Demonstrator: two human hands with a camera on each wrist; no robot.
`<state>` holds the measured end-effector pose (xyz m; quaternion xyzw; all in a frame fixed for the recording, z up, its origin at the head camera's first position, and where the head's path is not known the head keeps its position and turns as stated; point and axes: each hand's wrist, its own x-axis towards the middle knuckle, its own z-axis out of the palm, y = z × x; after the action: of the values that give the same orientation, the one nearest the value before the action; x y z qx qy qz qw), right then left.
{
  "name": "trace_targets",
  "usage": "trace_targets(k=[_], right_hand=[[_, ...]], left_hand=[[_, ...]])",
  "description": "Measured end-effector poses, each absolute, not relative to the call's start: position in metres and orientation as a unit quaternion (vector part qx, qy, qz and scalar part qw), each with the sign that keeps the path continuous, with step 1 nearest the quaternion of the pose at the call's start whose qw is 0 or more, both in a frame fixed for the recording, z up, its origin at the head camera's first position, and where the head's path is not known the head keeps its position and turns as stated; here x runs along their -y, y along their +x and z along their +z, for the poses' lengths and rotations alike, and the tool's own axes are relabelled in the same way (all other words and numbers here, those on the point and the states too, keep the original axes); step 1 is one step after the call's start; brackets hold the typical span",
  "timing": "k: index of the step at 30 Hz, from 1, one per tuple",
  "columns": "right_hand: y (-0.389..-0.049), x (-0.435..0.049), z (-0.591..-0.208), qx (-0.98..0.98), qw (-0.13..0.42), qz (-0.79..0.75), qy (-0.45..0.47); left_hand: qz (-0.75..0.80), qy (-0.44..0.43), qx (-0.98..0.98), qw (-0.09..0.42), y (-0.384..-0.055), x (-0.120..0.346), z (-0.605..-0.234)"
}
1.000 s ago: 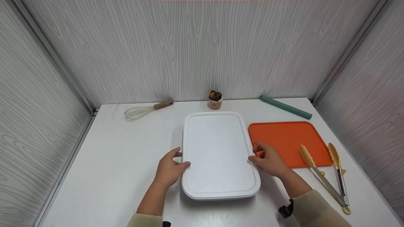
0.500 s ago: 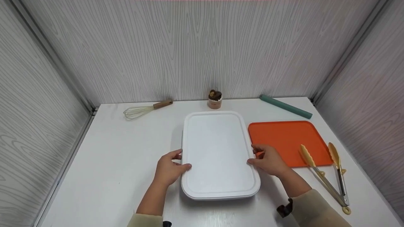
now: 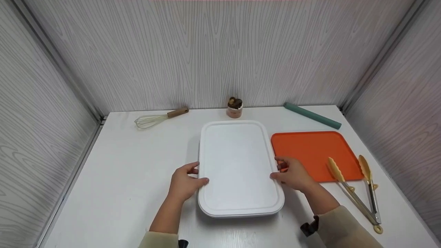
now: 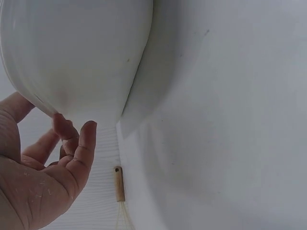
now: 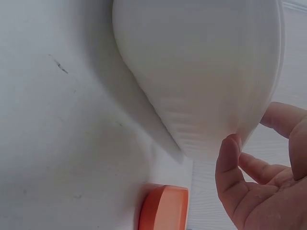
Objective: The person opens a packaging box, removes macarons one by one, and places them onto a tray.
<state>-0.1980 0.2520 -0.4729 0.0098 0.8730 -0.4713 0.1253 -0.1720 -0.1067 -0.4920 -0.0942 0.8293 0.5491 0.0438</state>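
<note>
OK so I'm gripping this lidded white box point(image 3: 239, 155), left hand point(image 3: 183, 182) at 9 o'clock, right hand point(image 3: 293, 174) at 3, and a whisk point(image 3: 171, 114) is lying around 10.

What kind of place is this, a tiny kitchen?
Perhaps a small booth set up for kitchen work: wood-patterned walls stand close around a white table, and a whisk and tongs lie there.

Between the left hand point(image 3: 184, 182) and right hand point(image 3: 293, 175), the inside of the white container point(image 4: 81, 57) is hidden by its lid point(image 3: 237, 165), and behind both, the beige sleeves point(image 3: 344, 229) are cut off below.
</note>
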Motion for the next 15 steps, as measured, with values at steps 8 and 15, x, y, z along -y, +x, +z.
trace_targets(k=[8, 15], right_hand=[[-0.1961, -0.2464, -0.4675, -0.892, 0.118, -0.436, 0.013], [-0.1940, -0.2438, -0.4633, -0.906, 0.110, -0.409, -0.001]], left_hand=[[0.547, -0.098, -0.831, 0.038, -0.1729, 0.1059, -0.4906], [0.538, -0.104, -0.835, 0.040, -0.1721, 0.1019, -0.4888]])
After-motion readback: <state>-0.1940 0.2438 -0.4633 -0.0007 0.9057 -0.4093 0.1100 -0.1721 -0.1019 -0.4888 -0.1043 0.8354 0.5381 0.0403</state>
